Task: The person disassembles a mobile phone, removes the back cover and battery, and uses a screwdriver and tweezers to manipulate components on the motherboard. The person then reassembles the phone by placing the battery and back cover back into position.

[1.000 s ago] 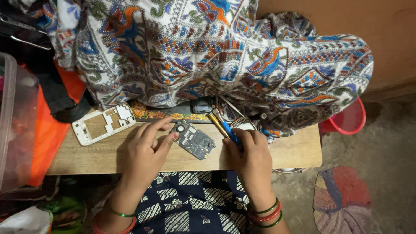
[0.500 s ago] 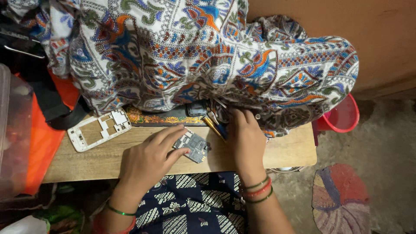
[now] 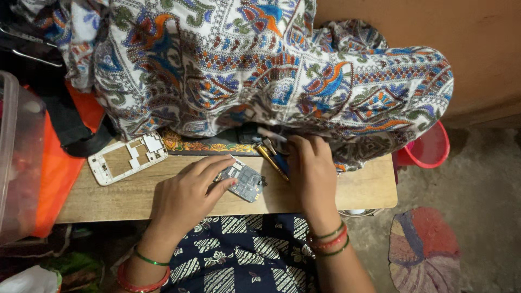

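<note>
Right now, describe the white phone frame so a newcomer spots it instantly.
Start at the wooden table. The white phone frame lies flat near its left end, apart from the left hand. Unlike the grey circuit board under that hand's fingers, it is white with rectangular cut-outs.

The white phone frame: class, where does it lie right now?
In the head view, the white phone frame lies on the wooden table, left of the left hand, just below the patterned cloth.
</note>
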